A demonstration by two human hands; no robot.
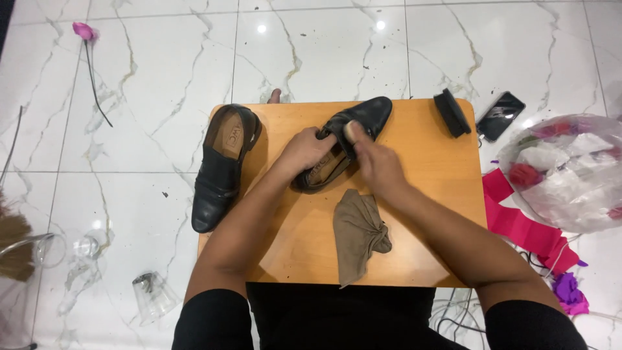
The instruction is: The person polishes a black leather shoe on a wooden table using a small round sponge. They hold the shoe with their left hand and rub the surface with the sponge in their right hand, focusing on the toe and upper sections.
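Head view, straight down, close.

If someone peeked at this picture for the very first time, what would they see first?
Probably the two hands in the middle of the small wooden table: the left hand holds a black shoe while the right hand presses a small pale pad on it. A second black shoe lies at the table's left edge, and a brown cloth sits crumpled near the front.
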